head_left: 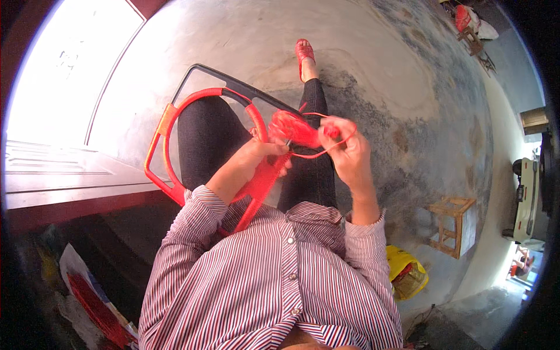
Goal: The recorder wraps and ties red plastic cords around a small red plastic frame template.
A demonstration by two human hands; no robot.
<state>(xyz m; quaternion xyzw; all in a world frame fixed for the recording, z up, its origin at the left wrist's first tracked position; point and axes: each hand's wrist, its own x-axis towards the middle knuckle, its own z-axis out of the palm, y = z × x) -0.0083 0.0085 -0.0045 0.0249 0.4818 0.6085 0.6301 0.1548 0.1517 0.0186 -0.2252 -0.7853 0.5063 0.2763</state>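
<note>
Across my lap lies a frame of bent bars (153, 149), black along its far side and closely wound with red cord on the rest. An inner curved hoop (167, 125) is wrapped in red as well, with a short black stretch at its top. My left hand (261, 154) is closed around the frame's right part, beside a wide red woven band (261, 185). A loose bundle of red cord (294, 128) stretches between both hands. My right hand (350, 153) pinches the bundle's right end, slightly blurred, while a thin strand loops around its fingers.
A wooden stool (452, 224) stands on the concrete floor to the right. Nearer me is a yellow bag (408, 271). A bright doorway (64, 76) opens at the left. Red material (96, 303) lies at the lower left. A vehicle (524, 201) shows at the far right.
</note>
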